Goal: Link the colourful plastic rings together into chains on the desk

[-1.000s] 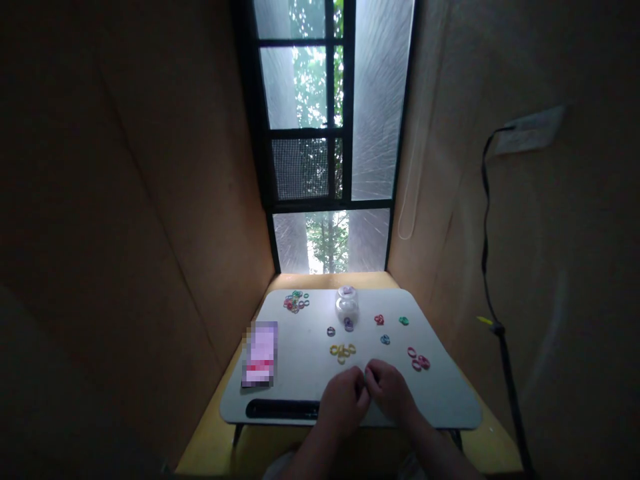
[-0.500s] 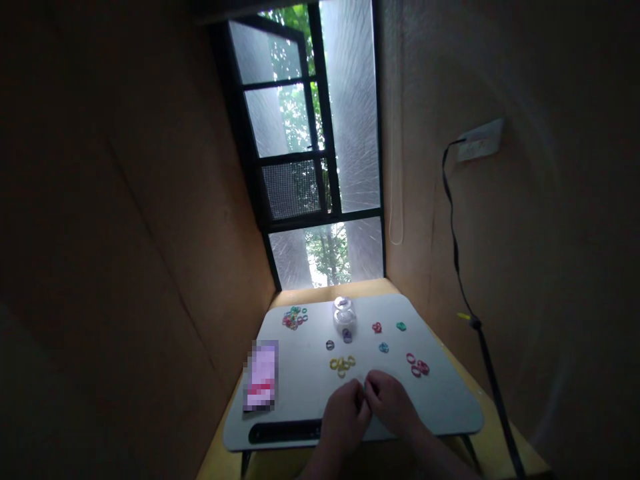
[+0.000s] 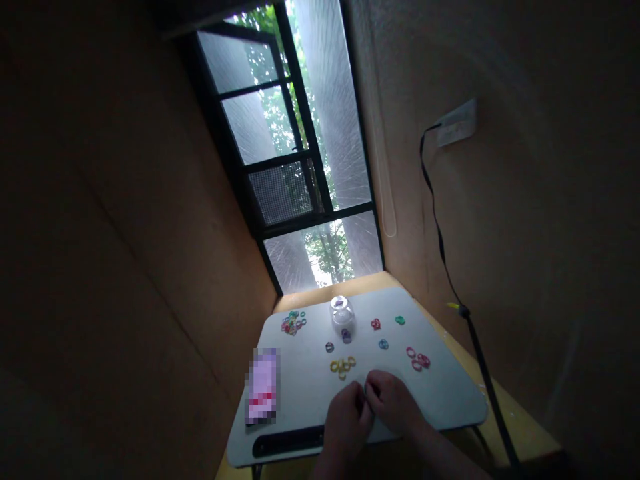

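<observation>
My left hand [image 3: 349, 411] and my right hand [image 3: 391, 398] meet above the front part of a white lap table [image 3: 300, 393]. The fingers of both are closed in a pinch, tips against each other. Whatever lies between them is too small and hidden to make out. Just beyond the left hand lies a cluster of yellow rings [image 3: 343, 366], like small hair ties. Pink rings [image 3: 419, 360] rest to the right of my right hand. Farther back are a blue bundle [image 3: 383, 344], a red bundle [image 3: 376, 324], a green bundle [image 3: 400, 320] and a dark ring [image 3: 329, 347].
A clear round jar [image 3: 342, 313] stands at the back middle, a purple bundle [image 3: 346, 336] before it. Mixed coloured rings [image 3: 293, 323] lie at back left. A blurred purple packet [image 3: 263, 387] is on the left, above a black slot [image 3: 287, 441]. Walls flank both sides; a cable [image 3: 440, 240] hangs right.
The camera view has tilted slightly, so the window and table appear rotated. My hands stay together in the same pinch, and the rings lie where they were.
</observation>
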`<action>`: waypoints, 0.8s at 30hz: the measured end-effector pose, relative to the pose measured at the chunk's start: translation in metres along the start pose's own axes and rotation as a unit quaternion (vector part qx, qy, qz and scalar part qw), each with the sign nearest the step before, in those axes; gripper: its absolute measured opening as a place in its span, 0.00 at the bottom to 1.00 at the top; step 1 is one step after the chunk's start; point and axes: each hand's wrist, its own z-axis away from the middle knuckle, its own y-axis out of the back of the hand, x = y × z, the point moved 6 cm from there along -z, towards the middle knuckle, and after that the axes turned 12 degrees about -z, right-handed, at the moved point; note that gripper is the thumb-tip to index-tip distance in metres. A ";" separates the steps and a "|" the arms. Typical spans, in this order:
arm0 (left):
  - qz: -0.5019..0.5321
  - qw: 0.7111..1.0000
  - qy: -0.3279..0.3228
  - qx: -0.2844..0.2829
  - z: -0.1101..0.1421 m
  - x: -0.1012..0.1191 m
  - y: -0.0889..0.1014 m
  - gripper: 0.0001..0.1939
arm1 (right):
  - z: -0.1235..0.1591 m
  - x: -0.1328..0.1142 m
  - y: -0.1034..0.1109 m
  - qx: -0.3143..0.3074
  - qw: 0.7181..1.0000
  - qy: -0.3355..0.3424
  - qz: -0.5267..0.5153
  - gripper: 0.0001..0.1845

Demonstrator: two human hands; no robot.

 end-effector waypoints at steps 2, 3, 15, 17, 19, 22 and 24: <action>-0.011 1.000 -0.001 -0.003 -0.001 -0.001 -0.002 0.09 | 0.000 0.000 0.001 0.003 1.000 0.001 -0.003 0.11; -0.018 1.000 0.001 -0.003 -0.001 -0.002 -0.003 0.08 | 0.000 0.000 0.002 0.004 1.000 0.002 -0.007 0.10; -0.045 0.999 0.014 -0.023 -0.008 -0.001 -0.008 0.09 | -0.006 0.000 0.014 0.009 0.996 -0.007 -0.086 0.08; -0.040 0.999 0.013 -0.029 -0.009 -0.003 -0.009 0.10 | -0.008 0.002 0.013 0.009 0.996 -0.007 -0.090 0.08; -0.032 0.999 0.010 -0.034 -0.010 -0.006 -0.010 0.11 | -0.009 0.004 0.010 -0.004 0.996 -0.009 -0.088 0.08; -0.008 0.999 0.011 -0.040 -0.011 -0.010 -0.010 0.12 | -0.011 0.006 0.003 -0.028 0.996 -0.012 -0.080 0.08; 0.013 0.999 0.018 -0.048 -0.012 -0.013 -0.011 0.13 | -0.011 0.007 0.002 -0.037 0.997 -0.014 -0.066 0.07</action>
